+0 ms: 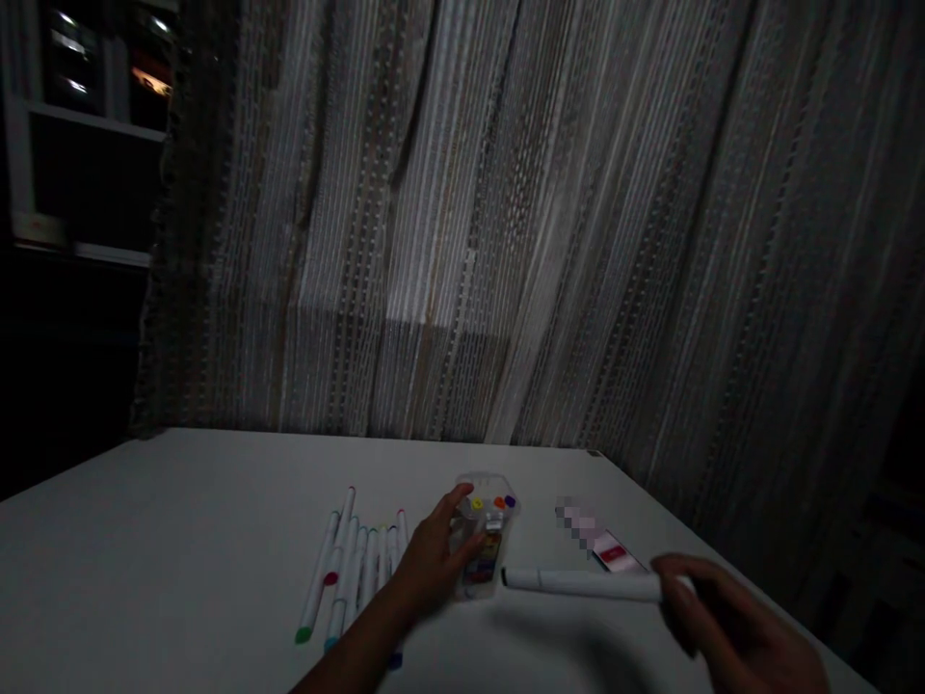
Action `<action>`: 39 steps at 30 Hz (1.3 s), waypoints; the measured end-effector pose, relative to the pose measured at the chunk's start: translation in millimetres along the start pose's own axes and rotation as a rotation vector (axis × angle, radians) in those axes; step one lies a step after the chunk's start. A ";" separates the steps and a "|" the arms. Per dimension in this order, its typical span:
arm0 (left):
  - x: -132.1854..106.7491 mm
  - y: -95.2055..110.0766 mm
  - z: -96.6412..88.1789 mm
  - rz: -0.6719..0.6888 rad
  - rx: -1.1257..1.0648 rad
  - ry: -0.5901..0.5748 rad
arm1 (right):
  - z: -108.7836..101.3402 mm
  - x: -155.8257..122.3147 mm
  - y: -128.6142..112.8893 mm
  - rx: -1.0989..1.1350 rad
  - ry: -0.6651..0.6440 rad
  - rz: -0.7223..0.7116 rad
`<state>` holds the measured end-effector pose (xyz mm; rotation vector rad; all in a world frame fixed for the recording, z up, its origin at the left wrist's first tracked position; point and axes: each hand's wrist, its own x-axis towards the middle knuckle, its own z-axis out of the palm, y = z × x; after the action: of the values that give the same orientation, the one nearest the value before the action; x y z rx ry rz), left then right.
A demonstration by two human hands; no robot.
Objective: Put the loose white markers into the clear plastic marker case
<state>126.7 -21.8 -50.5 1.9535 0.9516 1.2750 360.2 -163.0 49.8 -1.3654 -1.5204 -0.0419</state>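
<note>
My left hand (434, 559) is wrapped around the left side of a clear plastic marker case (488, 588), which stands on the white table. Yellow, orange and purple marker ends (498, 502) show at the case's opening. In my right hand (729, 617) I pinch a white marker (585, 584) by its right end. It lies level above the table, its dark-tipped end pointing left toward the case. Left of my left forearm, several white markers (347, 578) with coloured ends lie side by side, partly hidden by the arm.
A phone (614, 551) with a lit screen, partly blurred out, lies on the table right of the case. The white table (180, 540) ends at a striped curtain (448, 241). A dark window (93, 145) is at the upper left. The lighting is dim.
</note>
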 end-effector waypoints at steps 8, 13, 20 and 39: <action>-2.4 2.9 -2.6 0.000 0.005 -0.006 | 23.4 85.4 -43.6 0.168 -0.090 -0.133; -1.9 2.8 -2.0 -0.010 0.006 -0.009 | 55.8 111.6 -41.6 0.105 -0.333 -0.210; -0.9 2.2 -1.2 0.007 -0.020 -0.015 | 80.2 118.5 -54.8 -0.080 -0.519 -0.306; 1.9 -2.8 0.9 0.036 -0.041 -0.016 | 125.3 100.3 -44.6 -0.324 -0.825 -0.368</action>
<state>127.3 -18.8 -52.1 1.9553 0.8793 1.2869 266.1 -30.6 86.7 -1.4077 -2.5380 0.0573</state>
